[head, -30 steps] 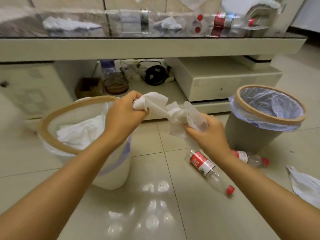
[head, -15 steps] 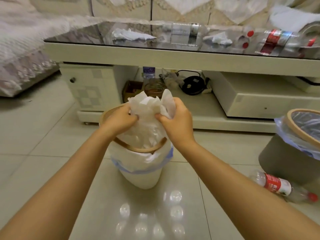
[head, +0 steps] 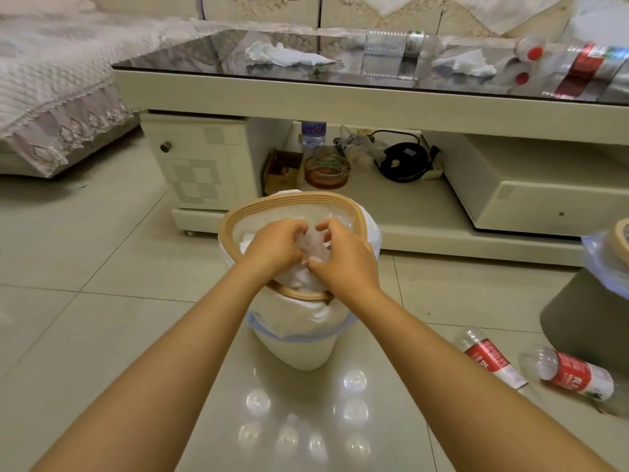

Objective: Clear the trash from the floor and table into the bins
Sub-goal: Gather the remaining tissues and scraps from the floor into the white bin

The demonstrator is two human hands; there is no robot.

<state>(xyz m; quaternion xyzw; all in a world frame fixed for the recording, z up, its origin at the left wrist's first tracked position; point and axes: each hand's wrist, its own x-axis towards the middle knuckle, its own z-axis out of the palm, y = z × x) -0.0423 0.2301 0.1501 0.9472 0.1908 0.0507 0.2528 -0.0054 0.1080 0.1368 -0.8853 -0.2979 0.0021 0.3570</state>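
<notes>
Both hands (head: 275, 247) (head: 343, 257) pinch crumpled tissue (head: 311, 248) inside white bin (head: 292, 349).

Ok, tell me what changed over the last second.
Both hands, left hand and right hand, carried the crumpled tissue leftward and down into the white bin, pressing it in, both gripping it. Unchanged: two bottles on the floor, tissues and bottles on the table.

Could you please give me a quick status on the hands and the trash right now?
Both hands, left and right, pressing crumpled tissue into white bin. Two bottles on floor. Nothing in the way.
</notes>
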